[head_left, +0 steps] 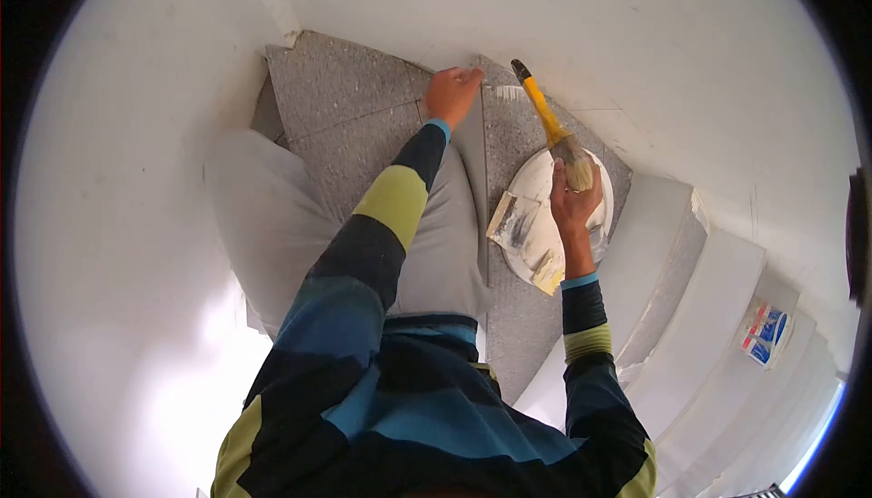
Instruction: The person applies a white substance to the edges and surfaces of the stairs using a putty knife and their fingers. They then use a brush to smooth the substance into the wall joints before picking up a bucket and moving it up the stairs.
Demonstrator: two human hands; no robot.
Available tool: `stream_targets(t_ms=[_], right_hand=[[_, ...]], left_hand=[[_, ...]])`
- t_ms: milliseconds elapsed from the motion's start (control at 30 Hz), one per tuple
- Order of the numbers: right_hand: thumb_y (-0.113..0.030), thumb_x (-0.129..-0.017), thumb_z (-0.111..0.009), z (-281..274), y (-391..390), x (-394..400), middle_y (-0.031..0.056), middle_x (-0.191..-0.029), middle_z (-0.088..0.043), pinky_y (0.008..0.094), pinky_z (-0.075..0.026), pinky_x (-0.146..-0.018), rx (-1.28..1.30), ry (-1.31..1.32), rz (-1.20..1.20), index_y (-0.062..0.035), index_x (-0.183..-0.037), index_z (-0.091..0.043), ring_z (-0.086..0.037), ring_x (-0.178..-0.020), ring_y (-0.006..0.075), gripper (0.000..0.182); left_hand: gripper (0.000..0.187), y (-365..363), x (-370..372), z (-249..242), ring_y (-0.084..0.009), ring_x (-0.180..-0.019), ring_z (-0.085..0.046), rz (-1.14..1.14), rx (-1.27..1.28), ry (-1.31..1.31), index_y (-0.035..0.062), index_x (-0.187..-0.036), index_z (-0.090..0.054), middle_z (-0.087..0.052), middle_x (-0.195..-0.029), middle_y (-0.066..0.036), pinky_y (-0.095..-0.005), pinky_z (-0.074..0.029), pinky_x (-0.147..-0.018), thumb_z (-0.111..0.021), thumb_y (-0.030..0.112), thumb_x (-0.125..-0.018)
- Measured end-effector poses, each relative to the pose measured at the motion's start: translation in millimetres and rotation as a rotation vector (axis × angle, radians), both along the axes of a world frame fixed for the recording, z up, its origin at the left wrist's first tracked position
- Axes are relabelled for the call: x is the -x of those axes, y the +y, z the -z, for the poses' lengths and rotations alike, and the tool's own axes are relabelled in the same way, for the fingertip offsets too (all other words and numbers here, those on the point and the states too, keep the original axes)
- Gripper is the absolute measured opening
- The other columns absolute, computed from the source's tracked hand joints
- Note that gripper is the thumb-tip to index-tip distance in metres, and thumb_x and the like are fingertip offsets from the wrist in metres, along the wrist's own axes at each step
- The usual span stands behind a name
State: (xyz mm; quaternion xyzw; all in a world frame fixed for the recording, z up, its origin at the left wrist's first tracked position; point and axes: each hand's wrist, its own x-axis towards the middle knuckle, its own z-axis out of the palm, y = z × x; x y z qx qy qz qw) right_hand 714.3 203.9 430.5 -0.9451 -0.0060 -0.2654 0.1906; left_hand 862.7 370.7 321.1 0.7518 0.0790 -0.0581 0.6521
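My right hand (575,206) is closed around the lower part of a paintbrush (545,112). The brush has a yellow handle with a black tip pointing up and away, and its pale bristles lie close to my palm. Under this hand sits a round white bucket (520,262) smeared with white material. A flat scraper-like piece (527,223), stained dark and white, lies across it. My left hand (452,96) is at the foot of the wall beside the step edge, fingers curled together; whatever they may hold is hidden.
Speckled grey tiles (354,89) cover the landing, with a step edge (484,153) running through them. White walls (654,35) enclose it. Curved stairs (677,271) descend at the right, where a container with a blue-and-red label (767,333) stands.
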Motion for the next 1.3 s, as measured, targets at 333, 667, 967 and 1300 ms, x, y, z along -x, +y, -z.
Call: stream_targets(t_ms=[333,667,967,1300], right_hand=[[-0.011,-0.075,-0.067,6,5,0,0.0155,-0.088,-0.061,0.0371,-0.047,-0.069,-0.033,0.055,0.048,-0.0003,-0.096,-0.057,-0.059,-0.078,0.0312,0.026],[-0.009,-0.072,-0.068,9,-2,-4,0.0154,-0.092,-0.062,0.0375,-0.047,-0.070,0.067,0.103,-0.008,-0.0004,-0.098,-0.056,-0.058,-0.080,0.0313,0.030],[-0.010,-0.074,-0.067,10,3,1,0.0172,-0.090,-0.061,0.0374,-0.048,-0.071,-0.016,0.115,0.037,-0.0003,-0.098,-0.057,-0.058,-0.081,0.0322,0.028],[-0.014,-0.078,-0.065,7,3,0,0.0163,-0.092,-0.059,0.0361,-0.047,-0.072,-0.008,0.176,0.051,0.0007,-0.103,-0.057,-0.059,-0.083,0.0316,0.030]], left_hand=[[0.044,3,-18,-10,-0.0223,-0.059,-0.063,0.116,-0.263,0.005,0.0031,-0.074,-0.070,-0.065,-0.064,-0.011,-0.0342,-0.050,-0.062,-0.067,0.047,-0.071],[0.026,5,-47,-2,-0.0246,-0.078,-0.065,0.321,-0.113,0.241,0.0125,-0.068,-0.072,-0.068,-0.072,-0.007,-0.0353,-0.049,-0.075,-0.068,0.038,-0.068],[0.036,7,-45,1,-0.0198,-0.062,-0.064,0.364,-0.289,0.116,0.0027,-0.080,-0.071,-0.067,-0.067,-0.009,-0.0303,-0.051,-0.067,-0.071,0.036,-0.068],[0.041,9,-45,-1,-0.0246,-0.072,-0.065,0.376,-0.367,0.128,0.0049,-0.077,-0.071,-0.068,-0.075,-0.011,-0.0327,-0.050,-0.072,-0.070,0.044,-0.065]])
